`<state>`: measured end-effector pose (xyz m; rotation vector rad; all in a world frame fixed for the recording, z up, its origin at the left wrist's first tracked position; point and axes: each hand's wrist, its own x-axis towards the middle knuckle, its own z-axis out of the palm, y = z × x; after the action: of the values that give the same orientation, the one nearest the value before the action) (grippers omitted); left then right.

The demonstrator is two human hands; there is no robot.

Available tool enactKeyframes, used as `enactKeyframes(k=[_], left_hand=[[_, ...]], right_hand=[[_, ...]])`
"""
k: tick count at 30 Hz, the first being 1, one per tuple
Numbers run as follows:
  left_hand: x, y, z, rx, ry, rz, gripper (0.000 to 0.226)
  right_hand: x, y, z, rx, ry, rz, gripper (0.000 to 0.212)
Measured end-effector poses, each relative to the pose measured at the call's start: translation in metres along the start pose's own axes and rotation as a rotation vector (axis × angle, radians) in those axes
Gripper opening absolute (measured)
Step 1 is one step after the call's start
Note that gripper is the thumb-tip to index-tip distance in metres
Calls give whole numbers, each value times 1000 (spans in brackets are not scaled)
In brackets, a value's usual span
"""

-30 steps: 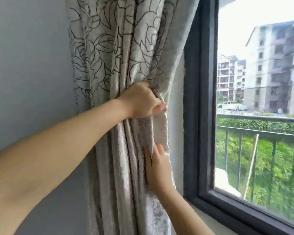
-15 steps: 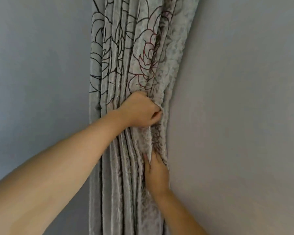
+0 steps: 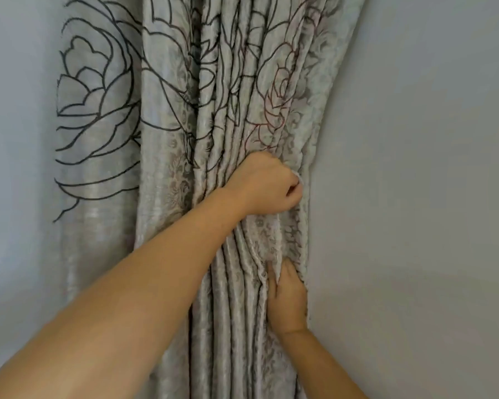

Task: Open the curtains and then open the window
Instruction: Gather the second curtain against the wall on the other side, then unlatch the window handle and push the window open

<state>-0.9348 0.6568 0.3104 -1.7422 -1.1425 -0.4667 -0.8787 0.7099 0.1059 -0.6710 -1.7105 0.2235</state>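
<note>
A pale grey curtain (image 3: 170, 139) with dark outlined roses hangs gathered in tight folds against the wall. My left hand (image 3: 264, 184) is clenched around the bunched folds at mid height, near the curtain's right edge. Below it my right hand (image 3: 287, 299) lies with fingers pointing up, pressed into the folds and gripping the same edge. The window is out of view.
Plain grey wall (image 3: 415, 197) fills the right side of the view, and more grey wall (image 3: 15, 168) shows left of the curtain.
The view has swung left: the window and its dark frame left the picture. The curtain was pushed further left and bunched tighter, both hands keeping their grip.
</note>
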Motion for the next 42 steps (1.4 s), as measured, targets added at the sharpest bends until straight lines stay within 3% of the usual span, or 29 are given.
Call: enactKeyframes(k=[3, 6, 10, 13, 17, 21, 23, 26, 31, 35, 38, 42], left_hand=[[-5, 1, 0, -31, -24, -3, 45], [-7, 7, -3, -44, -43, -18, 46], [-7, 35, -8, -135, -116, -65, 41], [-20, 83, -9, -338, -165, -93, 37], [-56, 165, -11, -708, -118, -134, 30], [-102, 239, -16, -1185, -119, -233, 34], [-131, 272, -14, -1379, -180, -273, 33], [-178, 323, -6, -1606, -372, -289, 11], [-250, 379, -22, -1704, -584, -281, 36], [-291, 407, -58, -1713, -656, -244, 17], [-317, 431, -88, -1776, -724, -313, 26], [-348, 475, -142, -1877, -787, -399, 24]], right_hand=[[-5, -11, -10, 157, -83, 79, 73], [-18, -18, -32, 222, -220, 114, 45], [-50, -23, -93, 277, -260, 189, 55], [-86, -32, -149, 291, -191, 250, 47], [-148, -42, -219, 237, -73, 338, 36], [-231, -51, -284, 81, 84, 467, 47], [-285, -58, -316, 6, 182, 580, 49], [-371, -79, -356, -120, 335, 781, 44], [-487, -139, -392, -243, 588, 1035, 46], [-556, -183, -410, -297, 758, 1127, 49], [-590, -210, -430, -322, 873, 1156, 34], [-625, -249, -468, -348, 888, 1174, 35]])
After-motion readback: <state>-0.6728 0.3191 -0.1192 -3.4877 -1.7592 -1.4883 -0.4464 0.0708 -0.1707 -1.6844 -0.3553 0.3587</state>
